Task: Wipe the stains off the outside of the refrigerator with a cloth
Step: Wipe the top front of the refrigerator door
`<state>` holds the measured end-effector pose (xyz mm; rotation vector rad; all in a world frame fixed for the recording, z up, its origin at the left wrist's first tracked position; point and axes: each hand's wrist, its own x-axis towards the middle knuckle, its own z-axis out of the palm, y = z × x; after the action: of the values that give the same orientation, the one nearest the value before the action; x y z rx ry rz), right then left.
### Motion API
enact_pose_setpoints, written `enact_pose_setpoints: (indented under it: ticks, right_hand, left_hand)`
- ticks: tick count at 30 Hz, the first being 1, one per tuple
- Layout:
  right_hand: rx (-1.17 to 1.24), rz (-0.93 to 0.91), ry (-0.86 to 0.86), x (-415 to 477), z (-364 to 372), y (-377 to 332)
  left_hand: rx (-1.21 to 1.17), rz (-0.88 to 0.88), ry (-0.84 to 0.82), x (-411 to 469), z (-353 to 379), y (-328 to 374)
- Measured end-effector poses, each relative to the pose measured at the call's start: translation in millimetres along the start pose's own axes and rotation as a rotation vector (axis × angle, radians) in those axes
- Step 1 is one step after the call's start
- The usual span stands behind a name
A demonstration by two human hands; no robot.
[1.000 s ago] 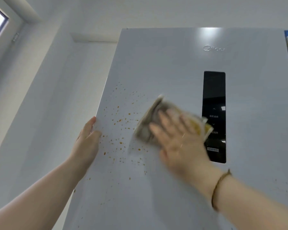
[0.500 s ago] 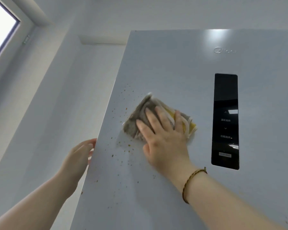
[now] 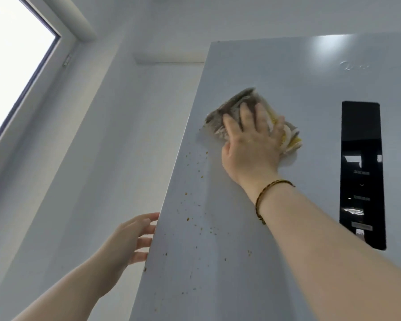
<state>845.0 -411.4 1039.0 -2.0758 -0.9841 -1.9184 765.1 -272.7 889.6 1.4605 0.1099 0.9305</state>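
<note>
- Right hand (image 3: 250,144), fingers spread flat, presses the folded grey-and-yellow cloth (image 3: 232,107) on the pale-grey refrigerator door (image 3: 287,72), for even pressure
- Left hand (image 3: 127,239), fingers straight, at the door's edge, likely steadying it

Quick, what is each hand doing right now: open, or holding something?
Left hand: open, fingers spread at the refrigerator's left edge.
Right hand: open, flat, pressing the cloth against the refrigerator.

I see a thin braided cord bracelet (image 3: 278,181), dark brown and yellow, at the wrist behind the right hand (image 3: 250,147) fingers, its knotted tail on the underside. The right forearm (image 3: 322,239), left forearm (image 3: 67,290) and left hand (image 3: 125,244) are bare.
</note>
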Motion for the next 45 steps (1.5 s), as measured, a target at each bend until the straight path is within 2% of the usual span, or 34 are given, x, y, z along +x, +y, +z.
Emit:
enact_pose_setpoints:
  ticks: [3, 5, 8, 11, 13, 15, 17, 19, 21, 22, 25, 27, 29, 34, 36, 38, 39, 43, 45]
  right_hand:
    - [0.07, -0.296, -0.037, -10.9, 10.9, -15.4]
    - [0.061, -0.422, -0.109, -10.8, 7.5, -9.9]
    - [0.021, -0.421, -0.126, 3.5, 0.8, 3.3]
    - [-0.012, -0.207, -0.104, 13.6, 0.3, -9.7]
    - [-0.002, -0.153, -0.113, 6.5, 5.8, -27.5]
    - [0.023, -0.244, -0.153, -10.5, 10.7, -41.5]
    - [0.037, -0.42, -0.165, -35.1, 19.1, -48.2]
    - [0.034, -0.57, -0.106, -54.5, 22.9, -43.8]
    - [0.028, -0.639, -0.063, -52.9, 22.7, -23.9]
    - [-0.006, -0.619, -0.056, -48.0, 20.1, -11.4]
    - [-0.032, -0.406, 0.019, -29.1, 5.6, 26.0]
    - [0.034, -0.236, -0.041, -33.2, -4.0, 28.2]
    - [0.054, -0.163, -0.016, -48.7, 0.3, 14.5]
    - [0.03, -0.428, -0.034, -102.1, 23.0, -13.4]
    - [0.032, -0.543, -0.083, -111.7, 21.3, -9.6]
    - [0.011, -0.585, -0.055, -105.4, 17.1, 1.3]
    - [0.001, -0.537, -0.026, -99.9, 14.1, 7.3]
    - [0.049, -0.15, 0.05, -98.2, 9.9, 13.3]
    - [0.051, -0.1, 0.077, -113.8, 16.9, 1.7]
  left_hand:
    - [-0.02, 0.015, 0.012, -0.7, -1.3, -5.8]
    - [-0.023, 0.016, 0.012, -1.6, -0.9, -6.2]
    - [-0.014, 0.011, 0.0, -3.2, -1.1, -4.8]
    - [-0.022, 0.012, -0.002, -6.6, -0.4, -4.7]
    - [-0.046, 0.017, 0.006, -8.3, 0.8, -6.2]
    - [-0.058, 0.014, 0.011, -10.0, 1.6, -6.8]
    - [-0.069, 0.007, 0.02, -11.4, 3.4, -6.3]
    - [-0.065, 0.01, 0.034, -13.7, 5.4, -5.2]
    - [-0.028, 0.02, 0.04, -16.4, 8.3, -5.0]
    - [-0.002, 0.026, 0.036, -18.2, 9.2, -5.7]
    - [0.041, 0.041, 0.025, -22.9, 10.0, -6.3]
    - [0.055, 0.041, 0.028, -26.3, 12.2, -6.8]
    - [0.057, 0.048, 0.035, -27.9, 15.9, -7.0]
    - [0.085, 0.074, 0.061, -28.6, 23.5, -9.3]
    - [0.078, 0.074, 0.076, -30.7, 26.5, -8.7]
    - [0.071, 0.079, 0.08, -32.6, 28.7, -8.0]
    - [0.073, 0.083, 0.087, -33.7, 29.9, -7.4]
    - [0.162, 0.096, 0.226, -33.3, 30.7, -11.1]
    - [0.18, 0.113, 0.225, -35.8, 30.7, -14.7]
